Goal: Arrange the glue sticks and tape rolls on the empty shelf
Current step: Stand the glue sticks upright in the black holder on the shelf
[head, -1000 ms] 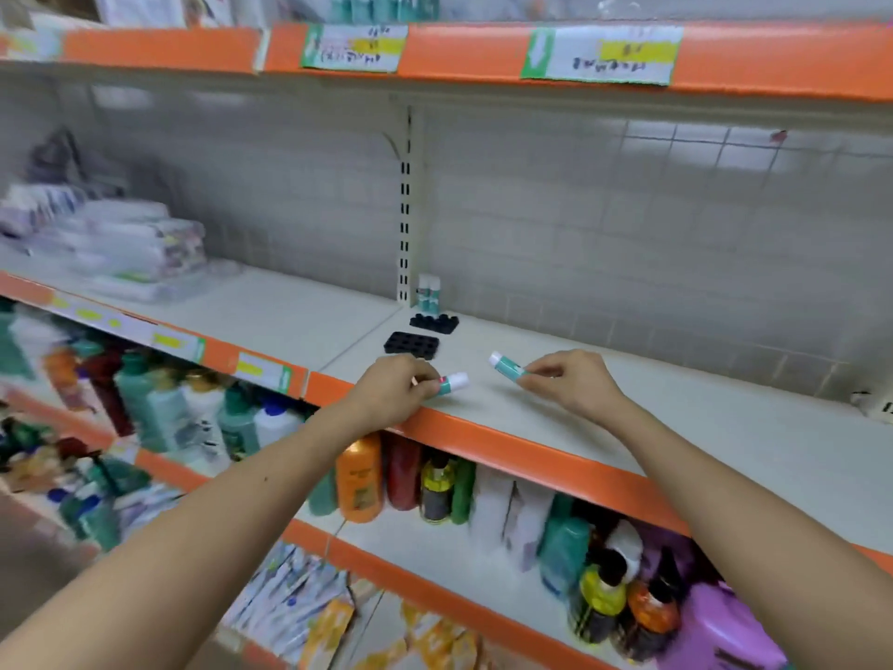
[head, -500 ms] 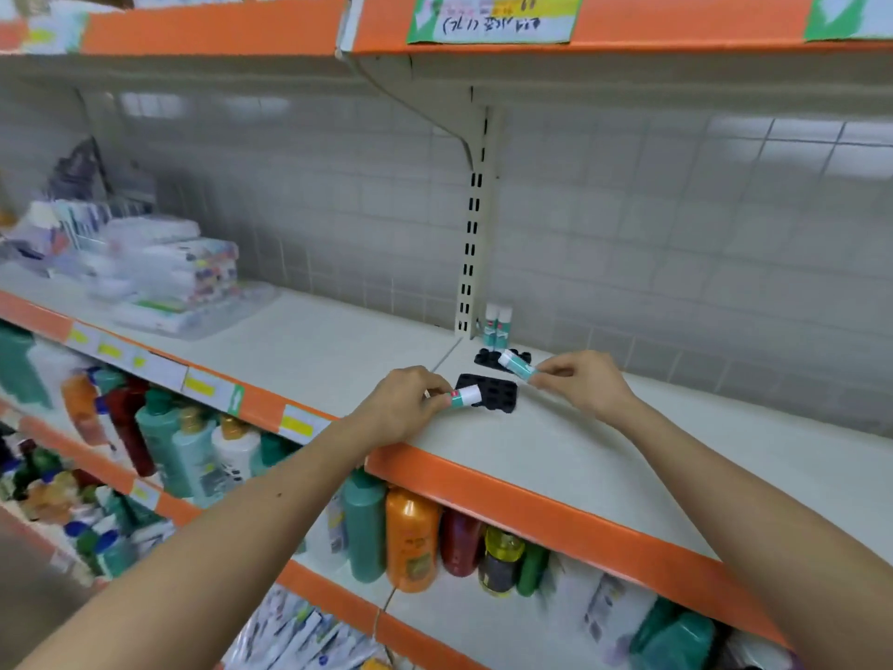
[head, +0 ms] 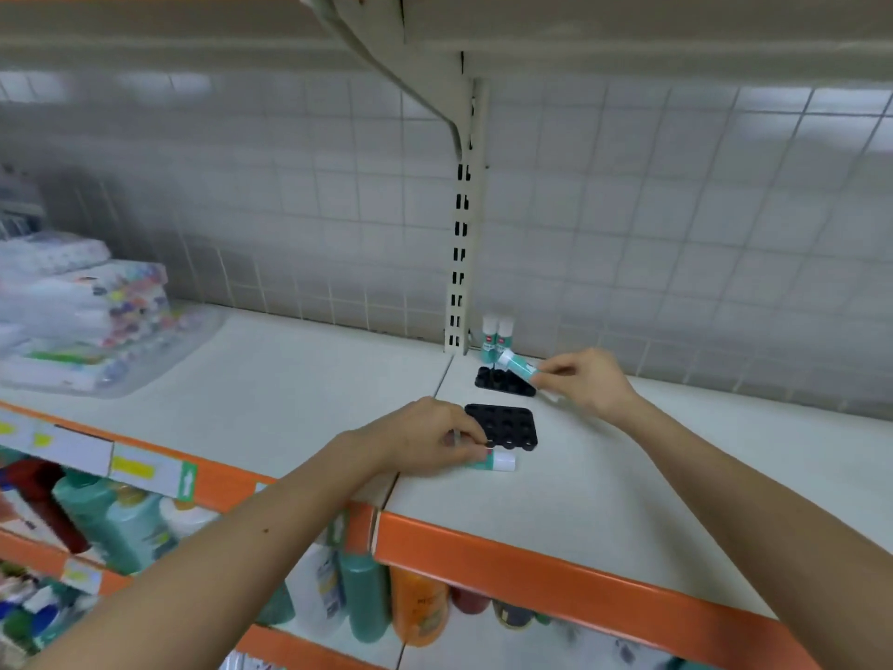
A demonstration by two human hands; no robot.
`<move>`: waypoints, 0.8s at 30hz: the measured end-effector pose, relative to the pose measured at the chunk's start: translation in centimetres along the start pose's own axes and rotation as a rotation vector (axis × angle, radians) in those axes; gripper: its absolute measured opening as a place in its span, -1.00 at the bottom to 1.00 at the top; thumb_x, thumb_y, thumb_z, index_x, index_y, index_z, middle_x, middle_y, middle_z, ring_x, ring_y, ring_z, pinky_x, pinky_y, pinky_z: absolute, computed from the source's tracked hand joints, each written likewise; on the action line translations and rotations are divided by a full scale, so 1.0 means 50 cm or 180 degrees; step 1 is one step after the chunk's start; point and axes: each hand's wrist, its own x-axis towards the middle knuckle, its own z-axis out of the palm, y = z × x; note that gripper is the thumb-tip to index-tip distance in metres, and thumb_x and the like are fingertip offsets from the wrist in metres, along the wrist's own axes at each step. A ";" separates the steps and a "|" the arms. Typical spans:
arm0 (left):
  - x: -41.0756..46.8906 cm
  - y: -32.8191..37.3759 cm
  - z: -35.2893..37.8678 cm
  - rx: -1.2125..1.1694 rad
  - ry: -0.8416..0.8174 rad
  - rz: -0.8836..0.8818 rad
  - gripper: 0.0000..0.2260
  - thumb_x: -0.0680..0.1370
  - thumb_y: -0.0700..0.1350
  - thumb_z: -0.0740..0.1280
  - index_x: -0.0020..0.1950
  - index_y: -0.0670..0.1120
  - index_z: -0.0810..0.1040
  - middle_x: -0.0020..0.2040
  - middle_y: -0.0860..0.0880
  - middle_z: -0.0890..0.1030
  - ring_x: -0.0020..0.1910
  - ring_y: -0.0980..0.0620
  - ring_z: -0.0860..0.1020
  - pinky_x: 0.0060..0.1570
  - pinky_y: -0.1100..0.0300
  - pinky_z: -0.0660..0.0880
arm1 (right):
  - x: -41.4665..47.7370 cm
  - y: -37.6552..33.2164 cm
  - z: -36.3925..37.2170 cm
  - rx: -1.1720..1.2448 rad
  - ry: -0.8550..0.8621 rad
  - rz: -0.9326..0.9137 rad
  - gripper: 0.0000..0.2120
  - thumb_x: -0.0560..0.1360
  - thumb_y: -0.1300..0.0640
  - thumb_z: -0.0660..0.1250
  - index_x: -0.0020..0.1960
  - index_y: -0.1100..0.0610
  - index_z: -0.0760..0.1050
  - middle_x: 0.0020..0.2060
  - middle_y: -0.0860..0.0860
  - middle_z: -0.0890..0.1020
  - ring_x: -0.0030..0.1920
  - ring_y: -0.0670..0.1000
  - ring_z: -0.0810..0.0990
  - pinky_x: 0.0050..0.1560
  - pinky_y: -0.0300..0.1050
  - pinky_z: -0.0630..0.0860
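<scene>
Right hand (head: pixel 587 384) pinches a tilted glue stick (head: pixel 519 366) over the rear tray (head: pixel 502 383). Left hand (head: pixel 425 440) pinches a second stick (head: pixel 497 460) low on the shelf (head: pixel 628 476), beside the front tray (head: pixel 507 425). Advice: turn each stick upright, align it with a socket, and press straight down.

Both bare arms are reaching forward. The left arm is coming in from 7 o'clock, and the left hand (head: pixel 425 442) is curling palm-down, pinching a glue stick (head: pixel 498 460). The right arm is coming from 4 o'clock, and the right hand (head: pixel 584 384) is pinching a second glue stick (head: pixel 519 365), pointing it toward 10 o'clock.
</scene>
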 end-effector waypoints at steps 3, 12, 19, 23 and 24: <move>0.024 -0.015 -0.028 -0.0443 0.0363 -0.0087 -0.77 0.56 -0.01 0.25 0.14 -0.03 0.58 0.06 0.06 0.60 -0.05 0.13 0.51 -0.07 0.37 0.39 | 0.003 -0.003 0.003 0.0093 0.0106 0.0126 -0.84 0.41 0.07 0.41 -0.08 0.14 0.63 -0.34 -0.14 0.58 -0.39 -0.16 0.47 -0.45 -0.51 0.32; 0.131 -0.032 -0.050 -0.0191 0.1078 0.0220 -0.64 0.58 0.01 0.20 0.37 0.01 0.39 0.22 -0.02 0.54 0.12 -0.02 0.48 0.15 0.07 0.42 | 0.013 -0.047 -0.017 -0.0546 0.0330 -0.0754 -0.79 0.36 0.20 0.45 -0.01 0.20 0.61 -0.06 0.08 0.63 -0.12 -0.08 0.49 -0.15 -0.53 0.31; 0.169 -0.031 -0.028 -0.0735 0.1415 0.0112 -0.77 0.51 -0.03 0.32 0.16 0.03 0.55 -0.07 -0.03 0.64 -0.10 0.01 0.57 -0.02 -0.01 0.52 | 0.012 -0.030 -0.021 0.0040 0.0557 -0.0319 -0.65 0.39 0.10 0.43 0.16 0.05 0.49 0.03 -0.04 0.54 0.04 -0.06 0.52 0.08 -0.31 0.41; 0.179 -0.033 -0.017 -0.0885 0.1472 0.0055 -0.76 0.50 -0.09 0.34 0.16 0.00 0.55 -0.07 -0.02 0.62 -0.10 0.01 0.56 -0.02 0.03 0.53 | 0.019 -0.021 -0.019 0.0923 0.0459 0.0428 -0.89 0.51 0.05 0.28 -0.10 0.08 0.52 -0.14 0.09 0.62 -0.20 -0.06 0.59 0.01 -0.18 0.54; 0.181 -0.033 -0.015 -0.0934 0.1491 0.0039 -0.76 0.49 -0.10 0.35 0.15 0.00 0.55 -0.07 -0.02 0.62 -0.09 0.02 0.56 -0.02 0.04 0.53 | 0.023 -0.019 -0.018 0.1120 0.0510 0.0499 -0.89 0.51 0.09 0.28 -0.14 0.09 0.53 -0.17 0.11 0.63 -0.23 -0.06 0.60 0.00 -0.18 0.55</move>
